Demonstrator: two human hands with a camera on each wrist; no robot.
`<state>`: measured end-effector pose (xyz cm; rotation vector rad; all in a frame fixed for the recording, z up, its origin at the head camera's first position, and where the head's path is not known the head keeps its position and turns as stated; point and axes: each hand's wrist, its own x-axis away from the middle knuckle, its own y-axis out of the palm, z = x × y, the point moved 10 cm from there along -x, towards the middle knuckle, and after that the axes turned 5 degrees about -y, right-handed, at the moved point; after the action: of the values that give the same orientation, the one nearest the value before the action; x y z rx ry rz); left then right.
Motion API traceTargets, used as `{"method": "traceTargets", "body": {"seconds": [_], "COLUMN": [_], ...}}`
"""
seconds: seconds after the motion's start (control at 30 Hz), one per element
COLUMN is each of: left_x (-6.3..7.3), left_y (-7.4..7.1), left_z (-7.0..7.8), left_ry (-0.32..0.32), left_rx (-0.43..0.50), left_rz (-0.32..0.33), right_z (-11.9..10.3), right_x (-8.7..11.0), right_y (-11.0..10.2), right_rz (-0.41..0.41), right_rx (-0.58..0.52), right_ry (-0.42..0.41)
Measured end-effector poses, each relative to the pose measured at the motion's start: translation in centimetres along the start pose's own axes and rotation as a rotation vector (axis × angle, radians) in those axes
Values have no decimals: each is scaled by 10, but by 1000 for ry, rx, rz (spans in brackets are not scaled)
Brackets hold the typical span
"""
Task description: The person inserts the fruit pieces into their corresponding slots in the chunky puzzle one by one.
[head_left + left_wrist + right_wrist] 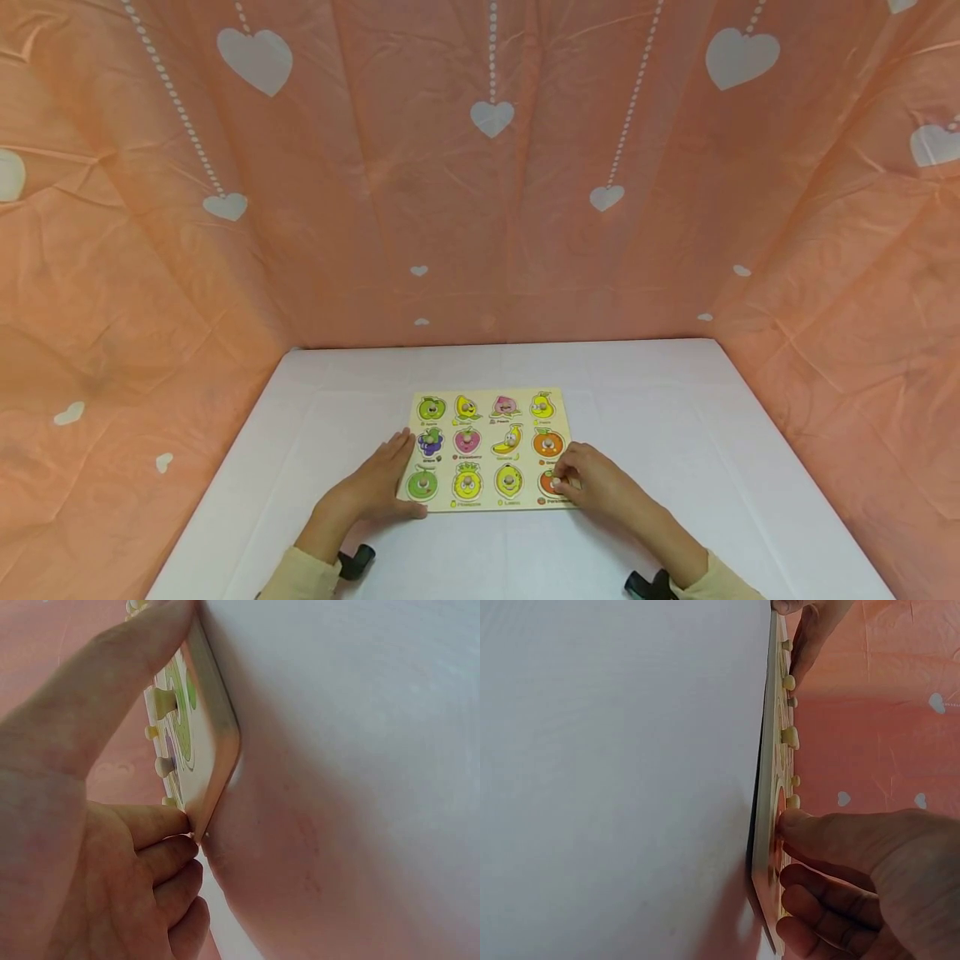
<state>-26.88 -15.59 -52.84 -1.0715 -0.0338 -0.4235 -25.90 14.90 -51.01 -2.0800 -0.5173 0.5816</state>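
A flat wooden fruit puzzle board [483, 500] lies on the table, its colourful fruit pieces fitted with small knobs. My left hand [378, 482] rests against the board's left edge and near left corner, fingers extended along the side and thumb at the near edge. At the near right corner, my right hand [603, 483] pinches the knob of the red-orange persimmon piece [547, 482], which sits at its spot in the board. The fingers hide part of that piece. In the right wrist view, the thumb [825, 832] presses at the knob while the other fingers curl beside the board's edge.
The board stands on a white-covered table [337, 400]. An orange curtain [495, 208] with white hearts encloses the back and sides. Next to the persimmon piece are a lemon piece [508, 481] and, above, an orange piece [548, 443]. Dark straps [356, 562] sit at both wrists.
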Motion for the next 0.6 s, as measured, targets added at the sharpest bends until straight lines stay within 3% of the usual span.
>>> {"method": "traceTargets", "body": {"seconds": [0.6], "left_x": [-1], "left_y": [0], "left_z": [-1], "left_ry": [-6], "left_rx": [1], "left_rz": [-2], "right_z": [-1], "right_x": [-1], "right_y": [1], "right_rz": [-3], "right_rx": [15], "right_ry": [-15]}}
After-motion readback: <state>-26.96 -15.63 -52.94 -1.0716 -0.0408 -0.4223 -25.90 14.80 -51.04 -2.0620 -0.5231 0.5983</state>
